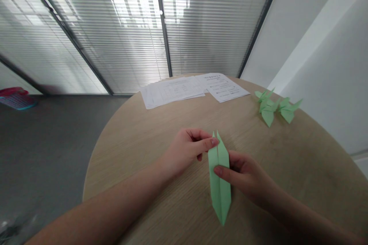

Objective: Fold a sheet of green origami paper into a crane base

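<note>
A long, narrow piece of folded green paper (220, 195) is held over the wooden table, with a crease down its middle. Its near end tapers to one point, and its far end splits into two thin tips. My left hand (195, 145) pinches it near the split end, thumb on top. Lower down, my right hand (244, 170) grips the paper's right side with the thumb across the middle crease. The fingers underneath are partly hidden by the paper.
Several folded green paper cranes (268, 110) stand at the table's right edge. Printed white sheets (175, 91) lie at the far side of the round wooden table (129, 134). A red and blue basket (17, 98) sits on the floor at left. Blinds (207, 38) cover the windows behind.
</note>
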Demonstrator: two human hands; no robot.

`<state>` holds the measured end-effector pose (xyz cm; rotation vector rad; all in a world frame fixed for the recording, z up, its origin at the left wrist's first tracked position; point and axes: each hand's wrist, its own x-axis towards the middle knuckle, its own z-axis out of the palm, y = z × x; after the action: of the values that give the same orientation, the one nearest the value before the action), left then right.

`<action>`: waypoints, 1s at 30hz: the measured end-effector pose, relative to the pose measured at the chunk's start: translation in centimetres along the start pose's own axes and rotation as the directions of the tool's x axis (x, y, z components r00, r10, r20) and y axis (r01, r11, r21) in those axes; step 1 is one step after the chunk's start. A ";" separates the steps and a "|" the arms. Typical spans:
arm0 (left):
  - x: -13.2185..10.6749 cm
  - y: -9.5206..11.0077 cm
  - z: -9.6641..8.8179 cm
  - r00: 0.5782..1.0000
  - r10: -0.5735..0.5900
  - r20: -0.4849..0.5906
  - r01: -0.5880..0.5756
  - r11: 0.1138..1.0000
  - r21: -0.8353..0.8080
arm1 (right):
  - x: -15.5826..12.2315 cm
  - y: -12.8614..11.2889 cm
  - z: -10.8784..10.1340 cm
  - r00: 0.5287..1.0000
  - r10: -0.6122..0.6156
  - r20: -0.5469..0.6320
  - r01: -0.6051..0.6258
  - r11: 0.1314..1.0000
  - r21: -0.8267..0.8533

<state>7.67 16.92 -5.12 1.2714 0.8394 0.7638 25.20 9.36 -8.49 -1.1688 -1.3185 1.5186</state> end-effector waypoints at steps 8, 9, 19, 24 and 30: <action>0.1 0.0 0.4 0.992 0.045 -0.120 -0.051 0.997 -0.050 | -0.1 0.3 0.7 0.998 0.057 0.028 -0.056 0.998 -0.041; 0.2 0.1 0.3 0.988 0.054 -0.142 -0.065 0.995 -0.078 | -0.2 0.4 1.0 0.996 0.075 0.051 -0.074 0.997 -0.037; 0.5 1.0 -1.2 0.993 0.071 -0.092 -0.068 0.997 0.031 | 0.3 0.6 0.4 0.994 0.093 -0.051 -0.091 0.995 0.043; 0.4 0.4 -0.9 0.994 -0.004 0.108 -0.018 0.980 0.199 | 0.4 0.2 0.0 0.995 0.080 -0.057 -0.079 0.997 0.022; 0.3 0.1 -0.4 0.999 0.045 -0.014 -0.042 0.980 0.192 | 0.6 0.2 -0.1 0.994 0.106 -0.016 -0.106 0.992 -0.066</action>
<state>7.45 17.41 -5.10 1.4600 0.9192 0.7435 25.13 9.95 -8.75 -1.3070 -1.3261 1.5502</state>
